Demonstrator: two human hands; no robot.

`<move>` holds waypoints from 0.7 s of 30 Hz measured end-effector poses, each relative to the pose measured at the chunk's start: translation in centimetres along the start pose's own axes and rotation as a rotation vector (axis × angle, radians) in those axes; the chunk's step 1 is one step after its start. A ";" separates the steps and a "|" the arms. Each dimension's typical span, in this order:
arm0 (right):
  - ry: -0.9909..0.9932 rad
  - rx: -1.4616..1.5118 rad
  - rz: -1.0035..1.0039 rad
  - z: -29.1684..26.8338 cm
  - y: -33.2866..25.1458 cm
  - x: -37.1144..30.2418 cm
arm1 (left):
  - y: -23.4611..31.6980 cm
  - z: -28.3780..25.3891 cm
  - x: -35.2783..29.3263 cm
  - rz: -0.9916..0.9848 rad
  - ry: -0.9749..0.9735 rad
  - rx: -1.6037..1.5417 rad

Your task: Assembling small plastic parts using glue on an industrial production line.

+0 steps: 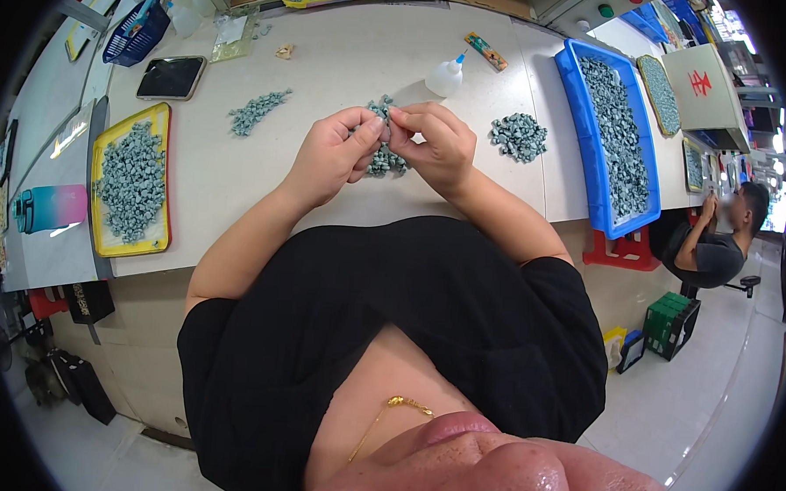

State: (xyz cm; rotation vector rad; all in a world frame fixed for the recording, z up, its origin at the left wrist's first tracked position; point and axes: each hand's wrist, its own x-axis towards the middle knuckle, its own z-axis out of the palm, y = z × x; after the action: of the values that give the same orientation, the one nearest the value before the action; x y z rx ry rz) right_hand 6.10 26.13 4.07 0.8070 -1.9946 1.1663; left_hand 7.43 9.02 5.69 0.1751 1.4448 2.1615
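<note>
My left hand (337, 154) and my right hand (436, 144) meet over the middle of the white table. Both are closed in a pinch, thumbs and fingertips close together. Whatever they hold is too small to make out. Under and between them lies a pile of small grey-green pieces (384, 164), partly hidden by my fingers. A looser heap of such pieces (257, 113) is spread out to the left, and a rounder heap (519, 137) sits to the right. Just beyond my right hand stands a white squeeze bottle (445, 77) with a blue tip.
A yellow tray (102, 243) of pieces lies at the left, near a phone (171, 77) and a blue-pink bottle (52, 210). At the right, a long blue bin (582, 135) holds many pieces. A blue basket (137, 32) stands back left. Another person (718, 242) sits far right.
</note>
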 end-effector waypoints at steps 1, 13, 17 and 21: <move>-0.009 0.014 -0.011 -0.1 0.0 0.0 | -0.1 0.0 0.0 -0.002 -0.003 0.001; -0.054 0.182 0.122 -0.3 -0.4 0.4 | 0.3 -0.8 -0.1 -0.085 -0.101 -0.246; -0.131 0.223 0.254 -0.5 -0.6 0.3 | 0.3 -0.9 -0.1 -0.078 -0.105 -0.247; -0.117 0.262 0.257 -0.5 -0.3 0.1 | 0.3 -0.6 -0.1 -0.073 -0.091 -0.210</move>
State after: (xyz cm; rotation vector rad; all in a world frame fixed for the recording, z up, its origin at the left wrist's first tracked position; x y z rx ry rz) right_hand 6.36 26.41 4.45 0.7775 -2.1153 1.5871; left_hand 7.20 8.43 5.72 0.1409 1.1474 2.1984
